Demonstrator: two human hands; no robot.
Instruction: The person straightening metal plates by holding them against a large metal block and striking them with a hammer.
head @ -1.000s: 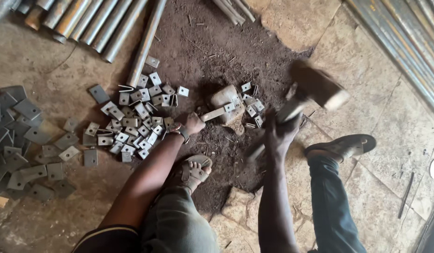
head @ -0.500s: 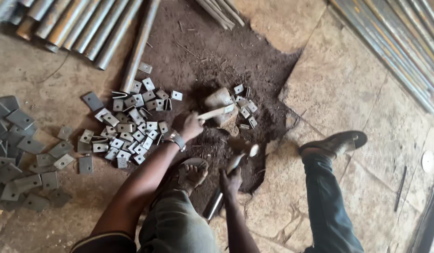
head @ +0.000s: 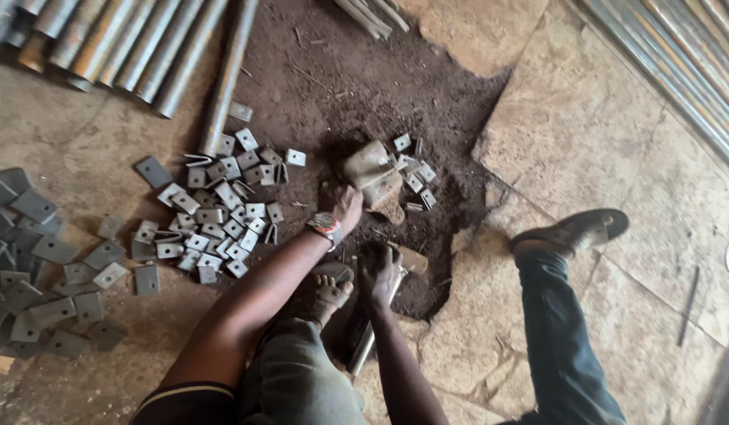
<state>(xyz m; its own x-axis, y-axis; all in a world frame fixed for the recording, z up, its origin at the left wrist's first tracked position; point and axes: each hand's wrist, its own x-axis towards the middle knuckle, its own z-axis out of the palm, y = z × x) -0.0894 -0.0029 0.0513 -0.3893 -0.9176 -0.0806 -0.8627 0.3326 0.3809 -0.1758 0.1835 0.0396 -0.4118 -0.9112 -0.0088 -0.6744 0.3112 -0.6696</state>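
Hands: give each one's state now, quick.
Left hand: on a metal piece at the block; grip unclear.
Right hand: closed around the hammer handle.

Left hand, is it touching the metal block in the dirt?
Touching. The head view shows the left hand with fingers resting against the metal block, no gap between them.

Left hand (head: pixel 348 206) reaches forward, fingers curled; right hand (head: pixel 378 271) lowered, fist closed.

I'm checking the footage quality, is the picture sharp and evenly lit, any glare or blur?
Head view: soft, even daylight, no glare; plates and pipes are sharp; both hands, left and right, look fairly crisp; straight pipes bow slightly near the edges, suggesting wide-angle distortion.
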